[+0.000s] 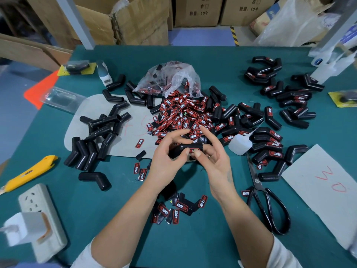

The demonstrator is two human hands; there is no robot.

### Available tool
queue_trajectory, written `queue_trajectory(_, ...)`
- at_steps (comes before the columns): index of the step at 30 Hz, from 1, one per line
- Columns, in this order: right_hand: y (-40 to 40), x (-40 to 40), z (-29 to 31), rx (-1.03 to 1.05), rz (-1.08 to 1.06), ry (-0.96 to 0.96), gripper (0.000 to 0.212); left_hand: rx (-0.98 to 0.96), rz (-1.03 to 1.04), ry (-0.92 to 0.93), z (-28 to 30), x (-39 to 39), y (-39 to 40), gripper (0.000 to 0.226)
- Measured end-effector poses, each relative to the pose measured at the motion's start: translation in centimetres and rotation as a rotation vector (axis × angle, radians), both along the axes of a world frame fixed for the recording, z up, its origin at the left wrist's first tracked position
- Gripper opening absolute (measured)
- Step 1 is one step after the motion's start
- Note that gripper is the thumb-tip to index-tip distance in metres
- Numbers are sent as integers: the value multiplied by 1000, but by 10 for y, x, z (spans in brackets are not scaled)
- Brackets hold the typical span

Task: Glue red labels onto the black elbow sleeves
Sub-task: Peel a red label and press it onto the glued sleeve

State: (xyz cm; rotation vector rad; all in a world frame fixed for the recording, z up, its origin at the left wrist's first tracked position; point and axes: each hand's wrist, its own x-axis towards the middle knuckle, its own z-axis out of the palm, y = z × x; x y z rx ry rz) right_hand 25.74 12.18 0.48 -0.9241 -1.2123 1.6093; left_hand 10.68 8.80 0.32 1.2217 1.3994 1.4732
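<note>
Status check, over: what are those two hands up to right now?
Left hand grips elbow sleeve. Right hand thumb presses red label on it. Nothing in the way.

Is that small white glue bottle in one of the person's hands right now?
No, the glue bottle lies on the table beside the right hand, while both hands hold a black elbow sleeve.

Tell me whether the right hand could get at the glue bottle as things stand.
Probably yes. The glue bottle lies just right of the right hand with nothing between them. But that hand's fingers are pressing a red label onto the black sleeve, so it must let go first.
</note>
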Motion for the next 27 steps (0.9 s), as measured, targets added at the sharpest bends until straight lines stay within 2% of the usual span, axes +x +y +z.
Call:
queue_trajectory(18, 1, 2, 3, 5, 60, 1, 61, -42, 12, 47, -4, -9, 1, 46)
queue_trajectory(27, 5, 5, 3, 51, 98, -87, 55, -78, -3, 89, -1, -17, 0, 45)
